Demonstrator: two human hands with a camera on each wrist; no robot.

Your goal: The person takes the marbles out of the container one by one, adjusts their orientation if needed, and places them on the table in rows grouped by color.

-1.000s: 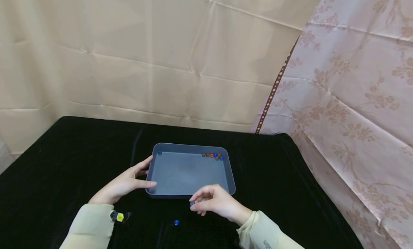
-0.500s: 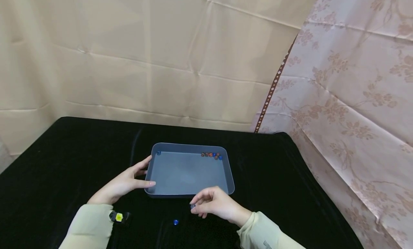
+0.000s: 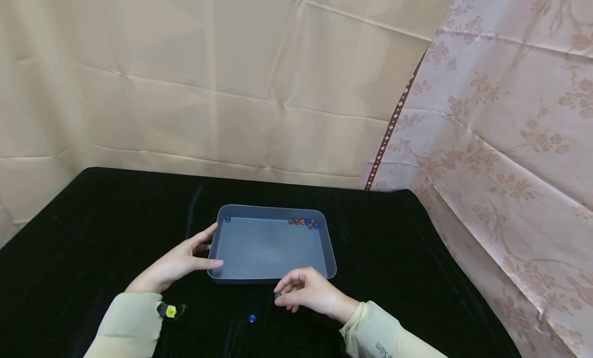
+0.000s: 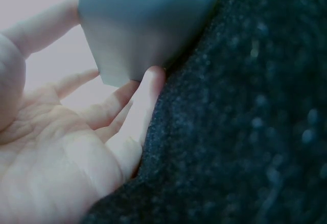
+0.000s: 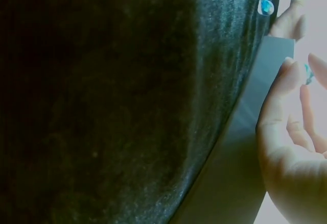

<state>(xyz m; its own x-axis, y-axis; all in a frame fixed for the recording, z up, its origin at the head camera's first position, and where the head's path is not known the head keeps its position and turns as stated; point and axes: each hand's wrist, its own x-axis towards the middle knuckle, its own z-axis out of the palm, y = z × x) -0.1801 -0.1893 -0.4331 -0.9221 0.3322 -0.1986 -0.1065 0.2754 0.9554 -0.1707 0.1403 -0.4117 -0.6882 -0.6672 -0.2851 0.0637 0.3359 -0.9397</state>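
Note:
In the head view, a shallow blue-grey tray (image 3: pixel 266 250) lies on the black cloth. My left hand (image 3: pixel 178 265) holds its left side, thumb over the rim near the front corner and the other fingers along the outer wall. The left wrist view shows fingertips against the tray's outer wall (image 4: pixel 143 35). Just in front of the tray's near edge, my right hand (image 3: pixel 312 293) pinches a blue glass marble (image 3: pixel 277 296) between thumb and fingertips. Another blue marble (image 3: pixel 252 318) lies on the cloth to the left of that hand; it also shows in the right wrist view (image 5: pixel 265 6).
Inside the tray, several orange-brown and blue marbles (image 3: pixel 302 222) gather at the back right. A lone blue marble (image 3: pixel 227 219) sits in the back left corner. Beyond the black-covered table (image 3: pixel 139 208) hang a cream curtain (image 3: pixel 185 90) and a floral one (image 3: pixel 509 116) at the right.
My right hand, with the marble pinched, has drawn back very slightly from the tray's near edge. The left hand, the tray and the other marbles keep their places.

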